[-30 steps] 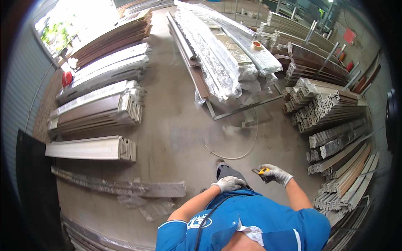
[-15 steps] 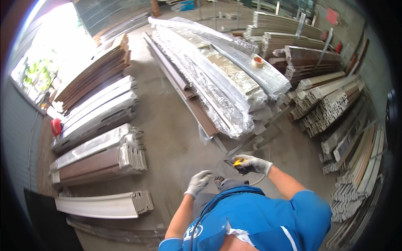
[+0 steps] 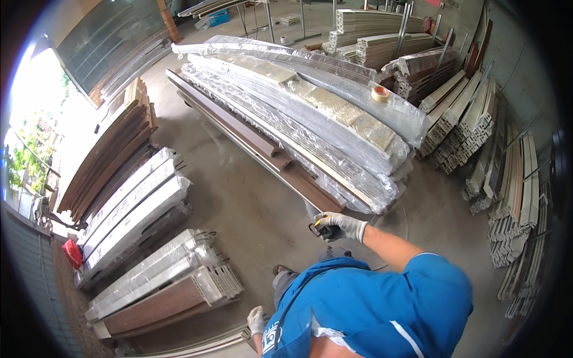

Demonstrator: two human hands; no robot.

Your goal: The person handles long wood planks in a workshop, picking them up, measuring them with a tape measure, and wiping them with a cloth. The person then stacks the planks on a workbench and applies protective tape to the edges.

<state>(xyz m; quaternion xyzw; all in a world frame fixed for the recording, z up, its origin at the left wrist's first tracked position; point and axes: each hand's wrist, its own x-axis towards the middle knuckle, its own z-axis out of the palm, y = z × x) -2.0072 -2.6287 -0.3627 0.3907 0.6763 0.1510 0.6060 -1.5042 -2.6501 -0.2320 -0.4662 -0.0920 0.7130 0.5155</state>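
Small black-and-yellow handheld tool (image 3: 322, 229), gripped by knit-gloved right hand (image 3: 341, 225), fingers curled, beside plastic-wrapped profile bundles (image 3: 334, 128); left hand (image 3: 257, 320) hung loose.

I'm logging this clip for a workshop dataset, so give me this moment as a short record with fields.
Setting: workshop with a concrete floor
Right hand: gloved, grips a small dark tool, near the end of the plastic-wrapped profiles
Left hand: gloved, low at the person's side, seems empty
On the wrapped stack: tape roll
Left of the person: more wrapped bundles
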